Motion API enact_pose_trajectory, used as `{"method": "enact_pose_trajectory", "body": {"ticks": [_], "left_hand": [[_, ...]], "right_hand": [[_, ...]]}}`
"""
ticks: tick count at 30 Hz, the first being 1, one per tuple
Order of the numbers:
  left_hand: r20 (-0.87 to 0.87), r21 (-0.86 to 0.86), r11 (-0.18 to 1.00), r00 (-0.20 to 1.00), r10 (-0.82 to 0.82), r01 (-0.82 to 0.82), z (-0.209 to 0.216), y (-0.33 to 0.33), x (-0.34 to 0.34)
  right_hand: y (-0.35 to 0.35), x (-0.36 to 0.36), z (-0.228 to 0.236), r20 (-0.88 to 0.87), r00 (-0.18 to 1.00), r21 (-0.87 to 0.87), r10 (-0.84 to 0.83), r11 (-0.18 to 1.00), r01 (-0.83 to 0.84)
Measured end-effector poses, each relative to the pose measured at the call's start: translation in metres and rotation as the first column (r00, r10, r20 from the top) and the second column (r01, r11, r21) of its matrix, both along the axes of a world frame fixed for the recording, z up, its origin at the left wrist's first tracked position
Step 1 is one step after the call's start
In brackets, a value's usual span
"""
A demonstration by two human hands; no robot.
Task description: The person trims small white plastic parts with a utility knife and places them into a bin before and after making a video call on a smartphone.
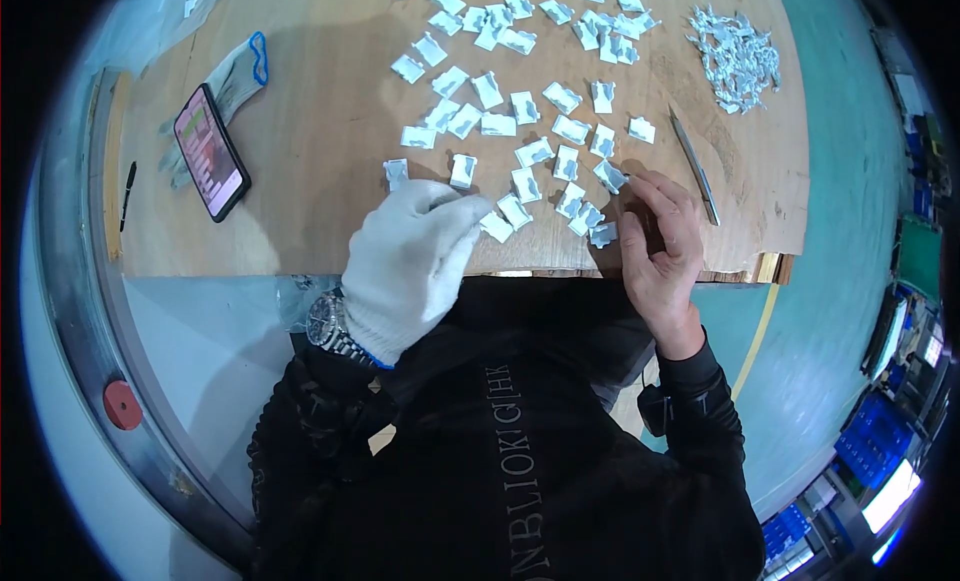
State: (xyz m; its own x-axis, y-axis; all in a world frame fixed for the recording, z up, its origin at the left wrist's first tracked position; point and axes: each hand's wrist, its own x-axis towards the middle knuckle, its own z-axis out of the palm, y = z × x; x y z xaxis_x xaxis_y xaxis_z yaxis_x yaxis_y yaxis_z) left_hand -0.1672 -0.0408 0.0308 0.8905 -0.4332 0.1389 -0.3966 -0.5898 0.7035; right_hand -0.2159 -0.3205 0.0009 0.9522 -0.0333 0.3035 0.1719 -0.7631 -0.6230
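Observation:
Small white rectangular pieces (481, 125), each with a tabbed edge and a grey inner patch, are scattered over the wooden table. My left hand (415, 256), in a white knitted glove, hovers by the near edge with fingertips pinched together. One white piece (495, 227) lies right beside those fingertips; whatever the pinch contains is hidden. My bare right hand (664, 236) is at the right of the group, fingers curved and thumb apart from the index finger. Its index fingertip touches a tilted white piece (610, 177), and another piece (603, 234) lies near the thumb.
At the far right is a heap of small silvery-white parts (735, 61), with a slim metal pen-like tool (694, 166) nearer me. On the left, a phone (212, 153) leans against a pale glove (232, 86). A black pen (128, 196) lies by the left edge of the wooden table (310, 181).

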Motion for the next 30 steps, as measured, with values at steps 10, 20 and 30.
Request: {"method": "enact_pose_trajectory", "body": {"ticks": [10,20,30], "left_hand": [[0.055,0.062,0.928,0.930,0.365,-0.368,0.002,0.033,0.016],[-0.124,0.022,0.987,0.979,0.163,-0.161,-0.001,0.030,0.018],[-0.199,0.020,0.981,0.961,0.193,-0.193,0.000,0.039,0.010]], "right_hand": [[0.004,0.015,0.003,-0.004,0.998,-0.062,0.070,0.996,-0.070],[0.004,0.013,-0.001,0.005,0.995,0.052,0.103,0.993,-0.103],[0.006,0.012,-0.001,-0.012,0.999,0.065,0.038,0.997,-0.037]]}}
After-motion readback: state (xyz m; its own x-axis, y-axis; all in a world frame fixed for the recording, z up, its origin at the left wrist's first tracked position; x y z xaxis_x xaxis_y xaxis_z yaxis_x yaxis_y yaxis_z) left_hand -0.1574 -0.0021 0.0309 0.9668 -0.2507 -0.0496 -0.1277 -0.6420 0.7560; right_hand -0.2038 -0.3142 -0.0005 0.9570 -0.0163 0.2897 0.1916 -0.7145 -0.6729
